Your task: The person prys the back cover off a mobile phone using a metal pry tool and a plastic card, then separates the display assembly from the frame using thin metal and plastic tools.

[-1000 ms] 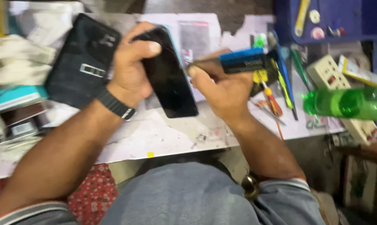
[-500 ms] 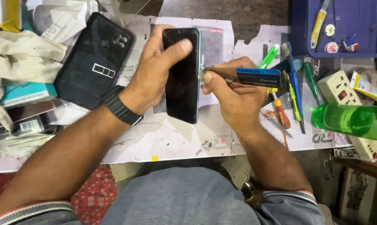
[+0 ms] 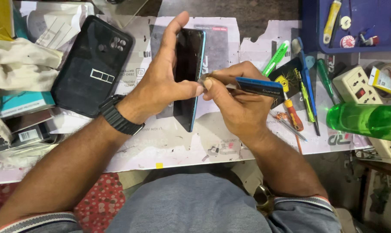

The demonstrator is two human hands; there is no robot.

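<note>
The left hand (image 3: 161,86) is wrapped around a slim dark smartphone with a blue edge (image 3: 189,73), thumb pressed on its right side and fingers stretched up along the left, holding it tilted on edge above the paper-covered workbench (image 3: 182,146). The right hand (image 3: 238,101) is closed on a flat blue card-like pack (image 3: 259,86), its fingertips meeting the phone's right edge beside the left thumb. A black wristband (image 3: 117,116) circles the left wrist. Left of the phone lies a black phone case (image 3: 91,64). To the right lie screwdrivers (image 3: 305,92), a white power strip (image 3: 355,86) and a green plastic bottle (image 3: 368,121).
</note>
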